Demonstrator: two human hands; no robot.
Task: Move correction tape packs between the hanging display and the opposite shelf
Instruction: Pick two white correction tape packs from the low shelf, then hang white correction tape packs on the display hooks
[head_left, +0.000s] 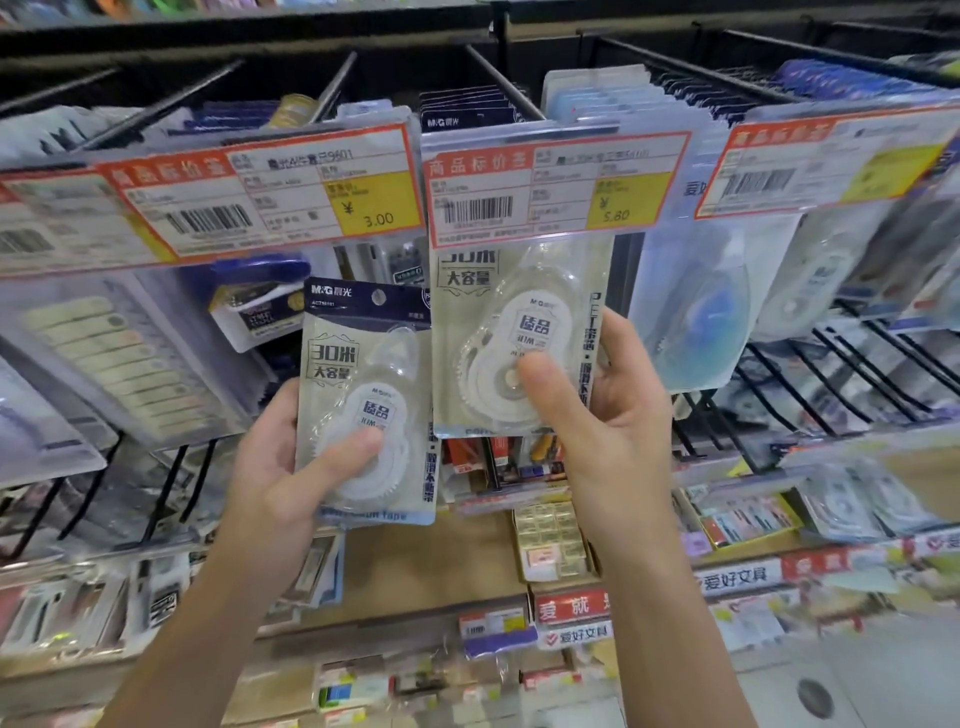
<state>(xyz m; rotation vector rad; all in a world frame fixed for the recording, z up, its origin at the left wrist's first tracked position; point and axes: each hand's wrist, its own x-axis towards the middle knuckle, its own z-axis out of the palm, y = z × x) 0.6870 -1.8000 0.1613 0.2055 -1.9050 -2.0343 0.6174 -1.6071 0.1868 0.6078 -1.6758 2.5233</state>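
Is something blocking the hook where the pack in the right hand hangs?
Yes. The 5.80 price tag covers the top of the right pack, pinched by the right hand. The hook is hidden behind it. The left hand holds the left pack lower, free of any hook.

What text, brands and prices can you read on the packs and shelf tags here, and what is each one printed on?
"M&G", "30米 大容量": white correction tape pack with navy header in the left hand.
"大容量": matching hanging pack gripped by the right hand.
"¥ 3.00": left red-bordered price tag.
"¥ 5.80": middle red-bordered price tag.
"爱好文具": lower white shelf strip.
Right price tag, barcode digits, fine print: too blurred.
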